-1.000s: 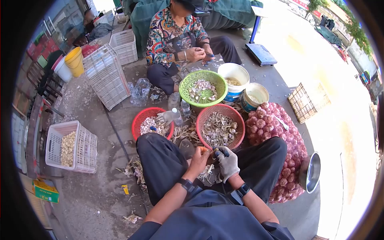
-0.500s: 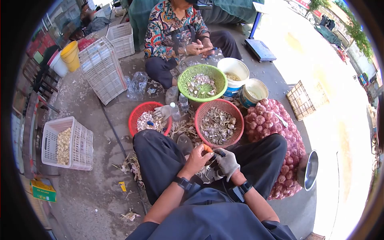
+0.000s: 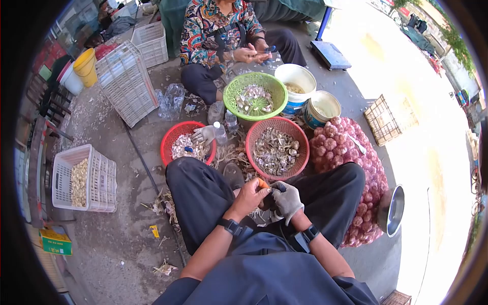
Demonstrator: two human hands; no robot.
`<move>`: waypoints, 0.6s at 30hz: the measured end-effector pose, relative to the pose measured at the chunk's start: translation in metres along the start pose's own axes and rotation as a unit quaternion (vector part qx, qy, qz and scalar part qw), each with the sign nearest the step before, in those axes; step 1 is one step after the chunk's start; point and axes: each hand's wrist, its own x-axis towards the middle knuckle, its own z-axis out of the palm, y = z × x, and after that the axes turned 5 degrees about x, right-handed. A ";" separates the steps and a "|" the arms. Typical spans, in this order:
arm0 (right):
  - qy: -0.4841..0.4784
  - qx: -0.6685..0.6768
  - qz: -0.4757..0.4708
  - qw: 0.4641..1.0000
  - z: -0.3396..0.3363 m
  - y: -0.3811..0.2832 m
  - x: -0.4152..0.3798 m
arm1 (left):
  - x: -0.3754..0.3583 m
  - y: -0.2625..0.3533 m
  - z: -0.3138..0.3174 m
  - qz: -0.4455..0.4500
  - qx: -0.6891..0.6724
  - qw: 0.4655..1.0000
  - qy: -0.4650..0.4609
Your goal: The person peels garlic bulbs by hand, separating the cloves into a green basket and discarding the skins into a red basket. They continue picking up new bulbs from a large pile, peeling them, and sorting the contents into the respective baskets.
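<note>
My left hand (image 3: 249,197), bare with an orange cover on one finger, is closed and pinching just in front of my lap. Against its fingertips is my right hand (image 3: 288,201), in a grey glove with dark fingertips, closed too. Whatever sits between the fingers is too small to make out. Beyond my hands stands a red basket (image 3: 248,147) of garlic with papery skins. To its left, a smaller red basket (image 3: 166,146) holds garlic cloves and a grey glove (image 3: 204,134). A green basket (image 3: 231,90) with cloves stands behind them.
A net sack of garlic bulbs (image 3: 351,168) leans by my right knee, a metal bowl (image 3: 391,211) beside it. White buckets (image 3: 305,76) stand behind. A person (image 3: 218,40) sits opposite, hands together. Left is a white crate (image 3: 104,188) of peeled cloves; plastic bottles (image 3: 220,134) stand between baskets.
The view has shifted slightly, so most things sit a little higher and further left. My hands stay together at nearly the same spot. The person opposite has moved their hands a little.
</note>
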 end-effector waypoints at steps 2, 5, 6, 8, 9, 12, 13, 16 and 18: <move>-0.003 -0.002 0.023 1.000 0.000 0.005 0.001 | 0.002 -0.006 0.002 0.030 0.029 0.999 0.010; 0.001 -0.006 0.027 1.000 -0.001 0.009 0.003 | 0.000 0.000 0.004 0.033 0.024 0.999 0.009; 0.004 -0.007 0.024 1.000 -0.002 0.010 0.003 | -0.001 0.004 0.004 0.027 0.015 1.000 0.006; -0.001 0.049 0.050 0.998 -0.005 0.010 0.006 | -0.003 0.002 0.008 0.039 0.047 0.998 -0.016; -0.004 0.077 0.063 0.995 -0.007 0.010 0.007 | -0.004 0.002 0.009 0.044 0.064 0.997 -0.026; -0.035 0.160 0.060 0.985 -0.008 0.007 0.005 | -0.006 0.005 0.010 -0.003 0.026 1.000 -0.016; -0.040 0.184 0.062 0.980 -0.009 0.003 0.004 | -0.005 0.005 0.009 0.003 0.020 1.000 -0.009; -0.088 0.345 0.125 0.926 -0.012 -0.012 -0.001 | -0.001 -0.001 0.008 0.039 0.014 0.999 0.022; -0.096 0.359 0.140 0.918 -0.013 -0.020 -0.003 | 0.001 -0.007 0.010 0.087 0.023 0.995 0.053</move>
